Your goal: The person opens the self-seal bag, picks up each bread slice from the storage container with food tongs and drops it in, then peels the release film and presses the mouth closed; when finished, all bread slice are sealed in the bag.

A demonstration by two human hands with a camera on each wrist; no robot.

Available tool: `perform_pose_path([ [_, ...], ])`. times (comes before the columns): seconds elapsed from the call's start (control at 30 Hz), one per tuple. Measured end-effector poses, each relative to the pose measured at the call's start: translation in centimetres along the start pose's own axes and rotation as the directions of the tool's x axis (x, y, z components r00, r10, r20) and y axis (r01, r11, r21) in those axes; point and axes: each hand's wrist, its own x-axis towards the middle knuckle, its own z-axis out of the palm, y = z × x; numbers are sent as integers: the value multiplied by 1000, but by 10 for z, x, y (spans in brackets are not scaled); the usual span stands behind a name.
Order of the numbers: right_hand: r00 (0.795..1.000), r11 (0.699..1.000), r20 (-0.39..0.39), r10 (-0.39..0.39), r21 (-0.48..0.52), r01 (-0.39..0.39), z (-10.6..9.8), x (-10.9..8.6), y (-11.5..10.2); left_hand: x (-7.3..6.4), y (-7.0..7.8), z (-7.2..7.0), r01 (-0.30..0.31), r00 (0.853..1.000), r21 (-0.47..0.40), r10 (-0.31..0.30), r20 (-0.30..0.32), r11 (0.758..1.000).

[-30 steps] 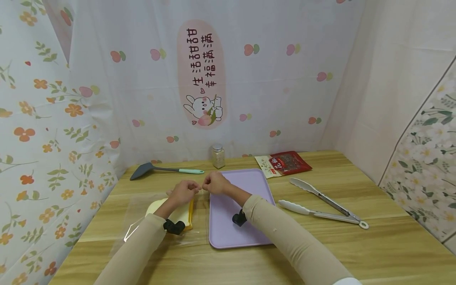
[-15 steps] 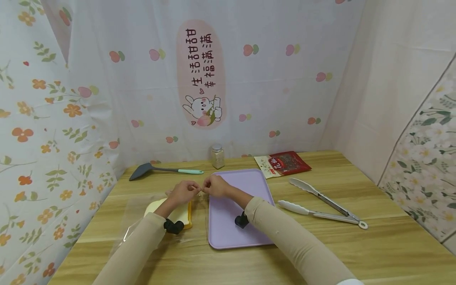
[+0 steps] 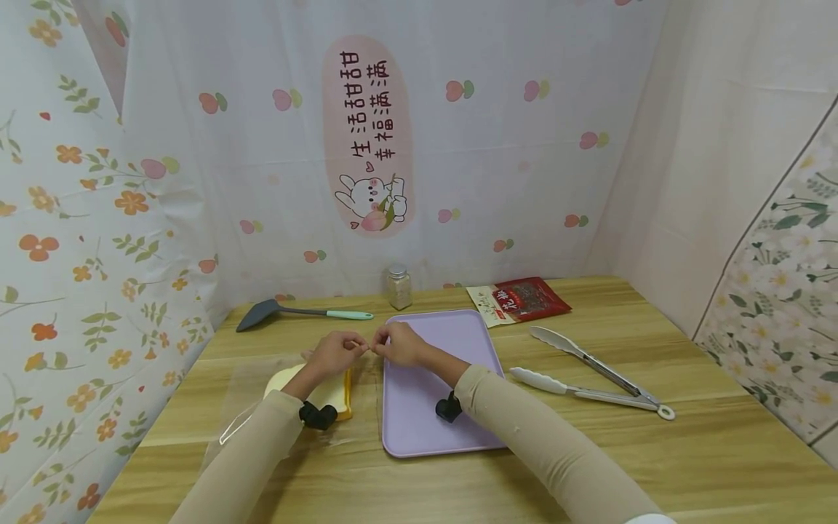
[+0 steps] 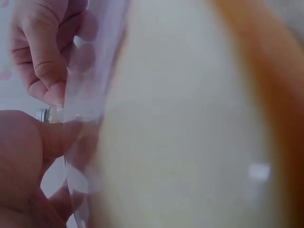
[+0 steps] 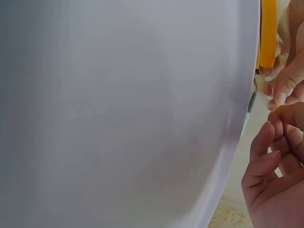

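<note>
A clear plastic bag point(image 3: 241, 389) lies left of the tray, with a bread-slice-shaped thing point(image 3: 335, 393) inside it, cream-faced and orange-edged. My left hand point(image 3: 335, 354) reaches over the thing and pinches the bag's edge between thumb and fingers. Fingertip to fingertip with it, my right hand point(image 3: 401, 344) pinches the same edge above the tray's far left corner. In the left wrist view the clear film point(image 4: 88, 61) runs beside both hands, and the cream face point(image 4: 175, 104) fills the middle. My left forearm hides part of the bag.
Beneath my right arm lies a lilac tray point(image 3: 425, 445). A spatula point(image 3: 304, 311) with a mint handle and a jar point(image 3: 400, 288) stand behind. Back right is a red and cream packet point(image 3: 520, 300); white-tipped tongs point(image 3: 605, 378) lie spread open at right.
Both hands keep their pinch at nearly the same spot. My right wrist has turned slightly and shifted a little to the right.
</note>
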Motion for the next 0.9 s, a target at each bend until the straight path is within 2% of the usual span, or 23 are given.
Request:
perform_pose_path([
  [0.2, 999, 1000, -37, -22, -4, 22, -2, -3, -3, 2, -14, -4, 45, 996, 4, -44, -83, 999],
  [0.27, 999, 999, -31, -37, 3, 37, -3, -4, -5, 2, -17, -6, 55, 994, -25, -57, -88, 998],
  [0.43, 996, 997, 25, -83, 5, 83, -6, -9, -7, 3, -20, -7, 48, 996, -63, -52, -66, 997],
  [0.63, 987, 991, 90, -132, -3, 133, -10, -20, -9, 4, -19, -5, 63, 994, -47, -67, -85, 997],
  [0.77, 979, 990, 147, -142, 6, 142, -16, -30, -11, 4, -18, -5, 65, 993, -51, -69, -95, 997],
  [0.9, 968, 989, 213, -136, 79, 121, -26, -44, -14, 2, -18, -5, 56, 994, -68, -62, -88, 996],
])
